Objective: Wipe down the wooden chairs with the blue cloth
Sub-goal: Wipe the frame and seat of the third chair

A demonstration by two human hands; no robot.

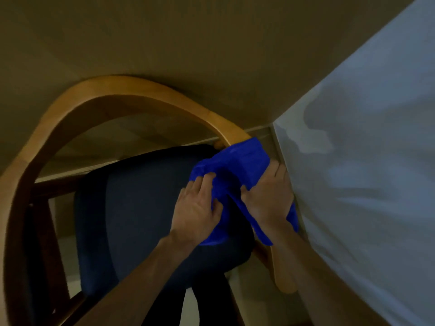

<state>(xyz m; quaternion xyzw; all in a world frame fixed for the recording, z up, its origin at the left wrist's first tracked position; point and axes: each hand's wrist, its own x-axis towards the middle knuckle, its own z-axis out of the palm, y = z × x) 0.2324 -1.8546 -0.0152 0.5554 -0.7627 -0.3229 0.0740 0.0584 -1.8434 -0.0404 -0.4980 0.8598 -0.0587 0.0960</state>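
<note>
Soft crumpled blue cloth [237, 165] bunched in my grip, smooth light wooden chair [131, 87] frame with a satin sheen, matt dark woven fabric on its seat [131, 208], matt pale sheet [364, 184] beside me

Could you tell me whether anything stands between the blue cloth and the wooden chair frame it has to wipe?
Nothing visible does. The blue cloth, held by the left hand and right hand, already lies against the wooden chair frame beside the white wall.
</note>
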